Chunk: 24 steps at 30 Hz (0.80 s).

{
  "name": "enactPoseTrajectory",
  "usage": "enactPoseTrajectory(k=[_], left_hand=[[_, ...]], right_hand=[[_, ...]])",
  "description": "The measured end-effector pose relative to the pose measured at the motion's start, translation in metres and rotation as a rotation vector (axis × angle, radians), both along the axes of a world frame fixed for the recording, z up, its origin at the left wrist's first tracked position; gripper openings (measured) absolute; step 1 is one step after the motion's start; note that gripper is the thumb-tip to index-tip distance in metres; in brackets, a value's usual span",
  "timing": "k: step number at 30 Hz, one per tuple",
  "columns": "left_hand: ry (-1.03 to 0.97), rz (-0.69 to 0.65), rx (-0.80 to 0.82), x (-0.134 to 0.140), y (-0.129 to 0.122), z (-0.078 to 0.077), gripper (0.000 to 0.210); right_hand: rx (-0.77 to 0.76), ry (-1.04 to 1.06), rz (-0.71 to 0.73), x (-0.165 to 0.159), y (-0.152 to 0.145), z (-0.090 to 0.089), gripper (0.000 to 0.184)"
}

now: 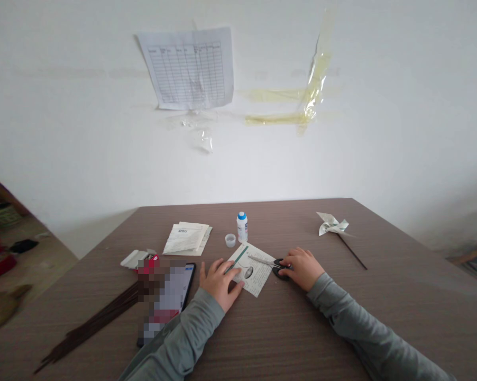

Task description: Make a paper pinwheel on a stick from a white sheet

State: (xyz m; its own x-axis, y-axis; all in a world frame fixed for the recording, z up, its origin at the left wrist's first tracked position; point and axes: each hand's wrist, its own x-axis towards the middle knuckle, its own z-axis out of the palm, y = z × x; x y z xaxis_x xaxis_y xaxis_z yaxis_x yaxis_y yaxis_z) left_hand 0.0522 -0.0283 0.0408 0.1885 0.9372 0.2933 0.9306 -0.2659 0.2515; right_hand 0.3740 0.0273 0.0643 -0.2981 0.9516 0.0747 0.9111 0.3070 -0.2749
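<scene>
A square of printed paper [258, 283] lies turned at an angle on the table, with a green strip and a dark oval picture on it. My left hand [219, 286] rests over its left edge, fingers spread. From the right, my right hand [303, 269] is closed around the black handles of a pair of scissors [262, 260]. The scissor blades point left over the paper and look closed or nearly so. Just behind the paper stand a small white bottle with a blue cap [242, 228] and a clear round lid [230, 241].
A paper pinwheel [332, 226] on a dark stick lies at the right. To the left are stacked folded papers [186, 238], an opened small box [137, 259], a phone [179, 288] and a bundle of thin dark sticks [99, 312]. The wall borders the table's far edge.
</scene>
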Motion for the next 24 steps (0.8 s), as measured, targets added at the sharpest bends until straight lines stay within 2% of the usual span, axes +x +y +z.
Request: enactPoseTrajectory(k=[5, 10, 18, 24], left_hand=[[-0.014, -0.036, -0.070, -0.011, 0.008, -0.001, 0.036], [0.017, -0.031, -0.093, -0.017, 0.012, 0.001, 0.038], [0.061, 0.196, -0.005, -0.009, 0.011, 0.004, 0.045], [0.029, 0.213, -0.010, -0.013, 0.014, 0.012, 0.028]], right_hand=[[0.025, -0.046, 0.059, 0.003, -0.004, 0.002, 0.016], [0.102, -0.029, 0.045, 0.006, -0.001, -0.005, 0.023], [0.069, 0.050, -0.011, 0.010, 0.003, -0.006, 0.032], [0.084, 0.088, -0.047, 0.009, 0.003, -0.007, 0.034]])
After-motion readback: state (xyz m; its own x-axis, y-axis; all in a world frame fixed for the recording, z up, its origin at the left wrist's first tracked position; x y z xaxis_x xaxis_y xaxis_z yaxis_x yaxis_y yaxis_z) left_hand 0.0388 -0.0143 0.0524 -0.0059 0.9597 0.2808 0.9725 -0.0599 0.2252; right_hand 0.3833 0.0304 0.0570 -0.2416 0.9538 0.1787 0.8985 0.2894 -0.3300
